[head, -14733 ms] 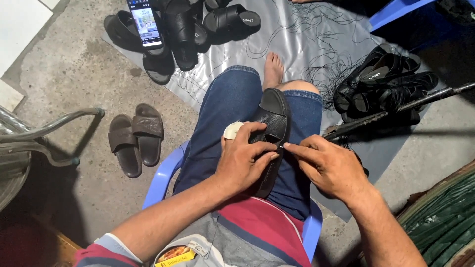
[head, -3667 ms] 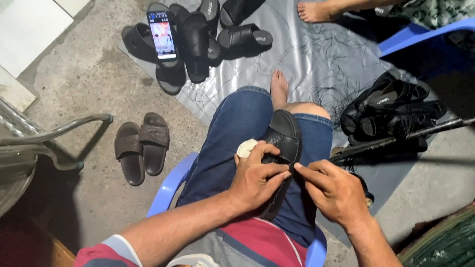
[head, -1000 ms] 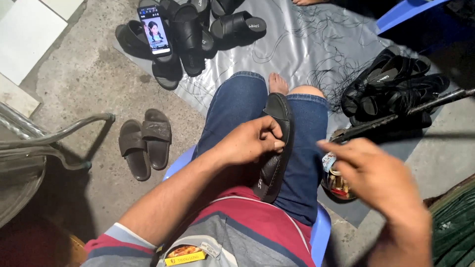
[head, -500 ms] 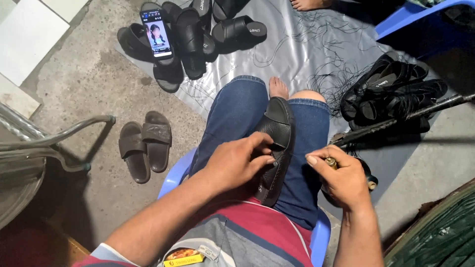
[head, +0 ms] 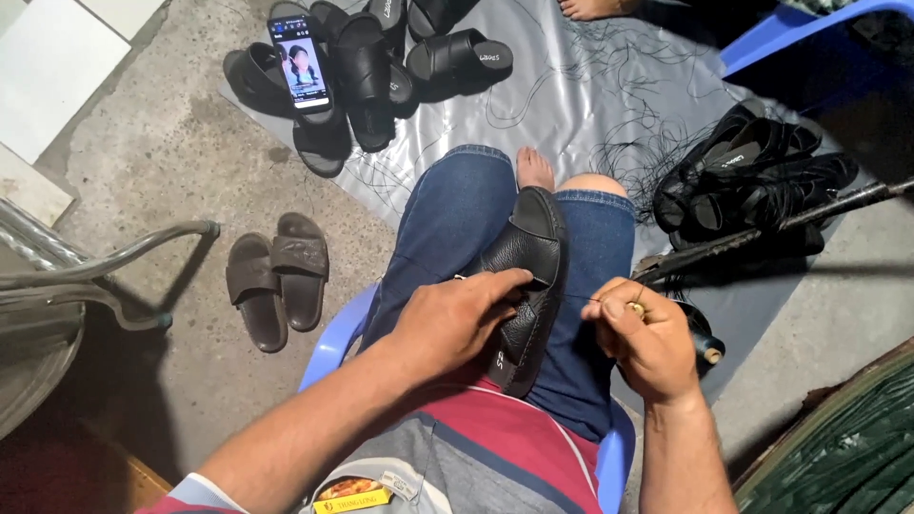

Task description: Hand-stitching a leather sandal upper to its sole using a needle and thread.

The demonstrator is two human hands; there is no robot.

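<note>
A black slide sandal [head: 531, 281] lies lengthwise on my lap, over blue denim shorts. My left hand [head: 455, 319] presses down on its strap and sole and holds it in place. To the right of the sandal, my right hand [head: 645, 335] is pinched shut on a small needle with a thin thread [head: 576, 298] stretched from the sandal to the fingers. A dark thread spool [head: 705, 345] sits just beyond the right hand. I sit on a blue plastic stool [head: 335, 335].
A pile of black sandals [head: 381, 67] with a lit phone [head: 301, 63] propped on it lies ahead on a silver sheet [head: 581, 95]. More black sandals [head: 752, 176] lie at right behind a dark rod [head: 762, 231]. A brown pair [head: 276, 278] and a metal chair frame [head: 105, 271] are at left.
My right hand, raised high and away a second ago, has come back down beside the sandal, drawing the thread taut. My left hand stays on the sandal.
</note>
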